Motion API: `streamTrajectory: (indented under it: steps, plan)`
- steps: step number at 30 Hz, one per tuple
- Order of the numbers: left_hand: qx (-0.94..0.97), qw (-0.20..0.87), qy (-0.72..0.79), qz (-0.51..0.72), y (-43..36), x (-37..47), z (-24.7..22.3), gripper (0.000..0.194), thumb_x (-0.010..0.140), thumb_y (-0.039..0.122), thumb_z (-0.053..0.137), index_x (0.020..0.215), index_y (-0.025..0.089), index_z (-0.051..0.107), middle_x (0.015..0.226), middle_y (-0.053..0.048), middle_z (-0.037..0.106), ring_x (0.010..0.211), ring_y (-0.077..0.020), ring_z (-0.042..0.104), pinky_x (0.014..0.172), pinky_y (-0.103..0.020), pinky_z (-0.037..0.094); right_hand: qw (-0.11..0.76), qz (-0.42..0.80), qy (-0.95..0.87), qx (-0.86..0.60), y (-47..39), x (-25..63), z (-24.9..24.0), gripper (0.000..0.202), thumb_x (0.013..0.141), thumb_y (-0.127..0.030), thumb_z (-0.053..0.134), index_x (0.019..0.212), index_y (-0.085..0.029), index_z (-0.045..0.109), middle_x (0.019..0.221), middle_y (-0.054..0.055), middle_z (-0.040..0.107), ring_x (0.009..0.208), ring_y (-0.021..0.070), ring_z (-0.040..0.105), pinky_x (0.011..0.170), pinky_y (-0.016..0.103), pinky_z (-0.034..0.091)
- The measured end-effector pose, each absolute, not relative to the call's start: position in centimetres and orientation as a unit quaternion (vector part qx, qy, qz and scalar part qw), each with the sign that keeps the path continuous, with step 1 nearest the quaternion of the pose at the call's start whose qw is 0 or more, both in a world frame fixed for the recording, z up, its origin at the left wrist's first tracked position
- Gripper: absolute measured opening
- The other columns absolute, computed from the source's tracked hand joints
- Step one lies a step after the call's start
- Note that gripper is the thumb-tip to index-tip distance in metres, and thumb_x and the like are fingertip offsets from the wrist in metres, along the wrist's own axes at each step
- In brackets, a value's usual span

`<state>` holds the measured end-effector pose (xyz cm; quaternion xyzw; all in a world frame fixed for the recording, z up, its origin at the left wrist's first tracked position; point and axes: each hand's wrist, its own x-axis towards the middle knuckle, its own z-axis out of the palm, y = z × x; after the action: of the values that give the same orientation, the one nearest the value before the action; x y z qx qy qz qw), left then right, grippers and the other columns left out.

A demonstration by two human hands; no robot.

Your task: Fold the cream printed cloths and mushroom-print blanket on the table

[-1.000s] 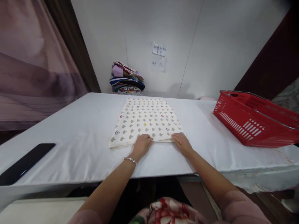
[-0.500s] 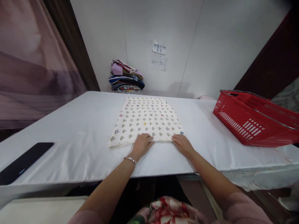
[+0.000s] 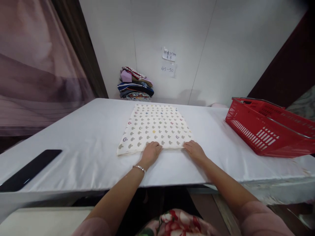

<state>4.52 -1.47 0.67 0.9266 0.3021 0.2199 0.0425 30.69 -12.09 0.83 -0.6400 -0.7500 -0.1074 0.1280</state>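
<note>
A folded cream cloth [image 3: 157, 126] with grey mushroom prints and a few coloured ones lies flat on the white-covered table in front of me. My left hand [image 3: 152, 153] is at the middle of its near edge, fingers curled on top and thumb at the rim. Close to the near right corner, my right hand [image 3: 195, 152] has its fingers bent over the same edge. Both hands look closed on the cloth, though the undersides of the fingers are hidden. A silver bracelet [image 3: 139, 168] circles my left wrist.
A red plastic basket [image 3: 265, 131] with metal handles stands on the right of the table [image 3: 86, 131]. A dark phone-like slab [image 3: 29, 170] lies at the near left. Folded fabrics [image 3: 136, 84] are stacked by the back wall, left of paper notes [image 3: 169, 62].
The view has shifted slightly, so everything sits a little lower and further right. Both hands stay at the cloth's near edge, and the cloth keeps its folded shape.
</note>
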Motion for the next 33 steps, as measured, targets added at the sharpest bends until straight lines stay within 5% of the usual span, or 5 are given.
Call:
streamTrajectory:
  steps: [5,11,16,23,33]
  plan:
    - [0.935,-0.015,0.305,0.181,-1.7,4.7,0.7,0.024,0.09,0.015,0.038,0.091,0.019,0.062,0.092,-0.007,0.061,0.088,-0.0202,0.052,0.077,-0.036,0.038,0.082,-0.105,-0.751,-0.647,-12.3,31.9,1.4,0.03,0.089,-0.013,0.041,0.109,-0.022,0.062,0.105,0.006,0.063,0.095,0.0208,0.051,0.077,0.031,0.041]
    - [0.934,-0.037,0.318,0.158,-1.0,4.5,1.6,0.023,0.085,0.01,0.042,0.096,0.02,0.06,0.093,-0.007,0.061,0.088,-0.021,0.053,0.075,-0.035,0.038,0.025,-0.089,-0.72,-0.687,-11.0,33.0,3.9,0.029,0.083,-0.008,0.045,0.097,-0.024,0.065,0.099,0.007,0.063,0.091,0.0213,0.053,0.065,0.028,0.042]
    - [0.916,-0.055,0.328,0.222,-0.1,4.4,2.9,0.026,0.086,0.01,0.04,0.101,0.021,0.059,0.102,-0.008,0.059,0.097,-0.0222,0.05,0.075,-0.035,0.038,0.135,-0.147,-0.677,-0.708,-9.3,33.7,6.0,0.04,0.086,-0.013,0.041,0.122,-0.028,0.051,0.123,0.003,0.055,0.099,0.0187,0.055,0.068,0.026,0.043]
    - [0.943,-0.034,0.291,0.16,-1.0,4.3,0.9,0.022,0.087,0.011,0.041,0.089,0.019,0.062,0.088,-0.008,0.057,0.087,-0.0218,0.049,0.075,-0.036,0.038,0.077,-0.058,-0.732,-0.675,-11.8,33.9,1.3,0.032,0.083,-0.013,0.043,0.106,-0.028,0.062,0.109,0.002,0.062,0.094,0.0179,0.057,0.067,0.025,0.044]
    - [0.942,-0.031,0.294,0.16,-1.2,3.9,0.5,0.03,0.087,0.01,0.036,0.099,0.021,0.061,0.095,-0.006,0.058,0.087,-0.0197,0.049,0.077,-0.035,0.039,0.014,-0.052,-0.729,-0.682,-12.8,33.4,1.2,0.039,0.082,-0.011,0.043,0.118,-0.023,0.054,0.116,0.008,0.056,0.098,0.0201,0.053,0.063,0.024,0.041]
